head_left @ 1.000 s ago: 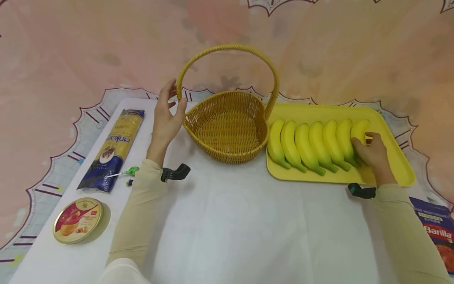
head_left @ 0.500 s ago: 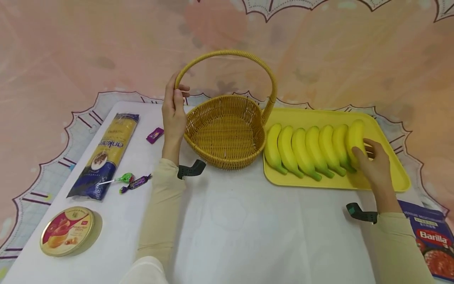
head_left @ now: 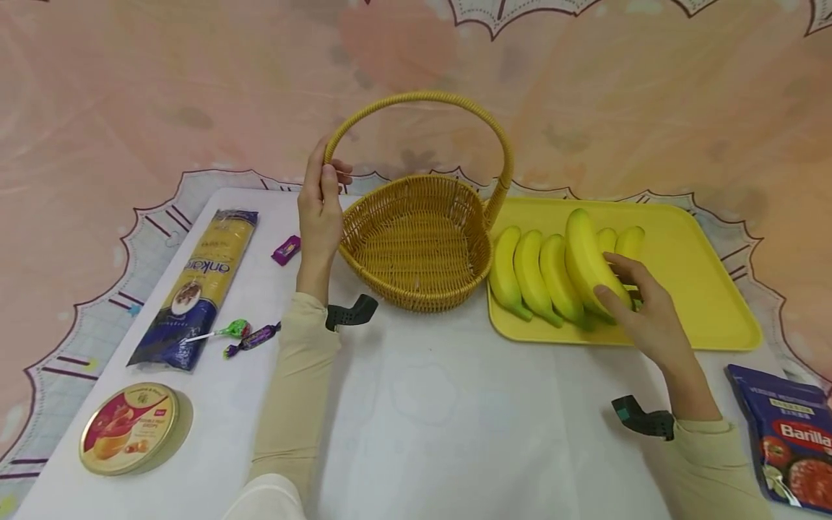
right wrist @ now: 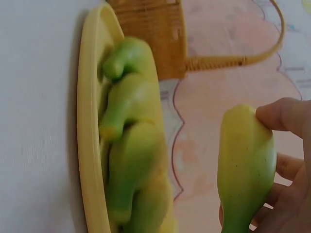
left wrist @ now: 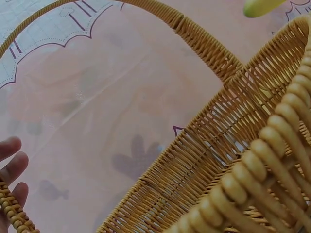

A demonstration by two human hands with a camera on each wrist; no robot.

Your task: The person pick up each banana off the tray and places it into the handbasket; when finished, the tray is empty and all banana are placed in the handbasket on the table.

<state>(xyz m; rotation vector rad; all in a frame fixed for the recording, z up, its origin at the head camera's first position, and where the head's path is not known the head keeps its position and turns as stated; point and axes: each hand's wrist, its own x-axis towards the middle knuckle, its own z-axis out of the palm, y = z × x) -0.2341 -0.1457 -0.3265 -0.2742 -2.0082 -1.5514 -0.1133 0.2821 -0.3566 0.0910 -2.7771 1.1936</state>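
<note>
A wicker basket with a tall arched handle stands in the middle of the table. My left hand holds the left side of that handle, thumb in front and fingers behind it. In the left wrist view its fingertips show beside the handle. My right hand grips a banana between thumb and fingers, raised over the others. In the right wrist view this banana is clear of the row. Several more bananas lie side by side on a yellow tray, partly hidden by the held one.
On the left lie a pasta packet, a lollipop, two wrapped candies and a round candy tin. A blue Barilla pouch lies at the right edge. Behind the table hangs a patterned cloth.
My right hand has taken the rightmost banana, lifted it and carried it left over the row. My left hand has moved from beside the basket's handle to holding it.
</note>
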